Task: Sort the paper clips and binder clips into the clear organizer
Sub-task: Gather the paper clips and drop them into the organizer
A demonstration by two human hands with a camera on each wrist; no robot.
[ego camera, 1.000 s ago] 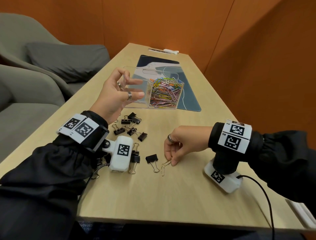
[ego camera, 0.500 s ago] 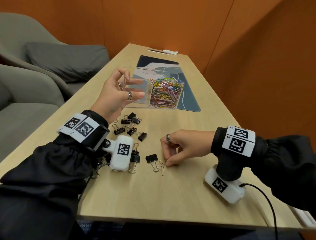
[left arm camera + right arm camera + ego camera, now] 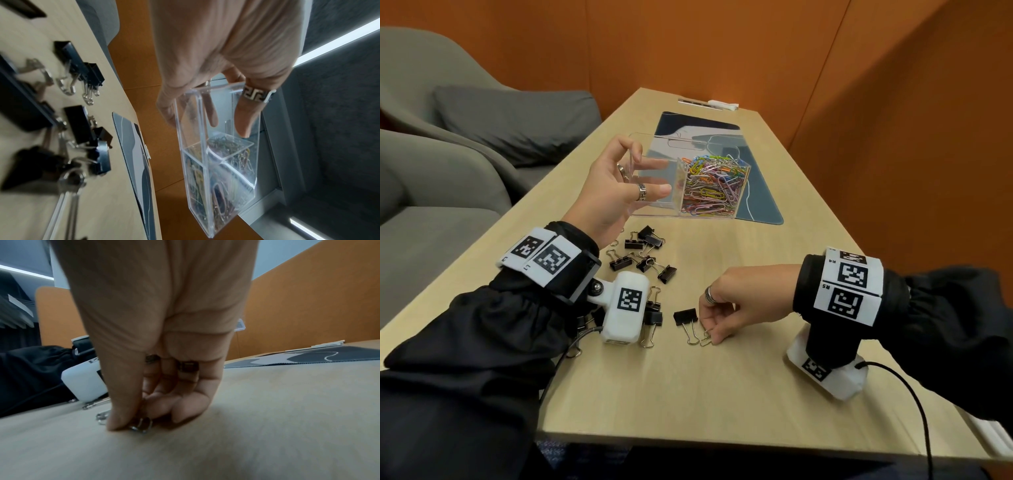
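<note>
Head view: right hand (image 3: 736, 301) pinches a paper clip (image 3: 706, 338) off the table (image 3: 722, 394); left hand (image 3: 613, 192) grips the organizer (image 3: 654, 205), where it likely goes next.

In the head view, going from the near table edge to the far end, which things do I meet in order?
Right hand pinching a paper clip → loose binder clips → clear organizer held by the left hand → dark mat → white items at the far edge.
</note>
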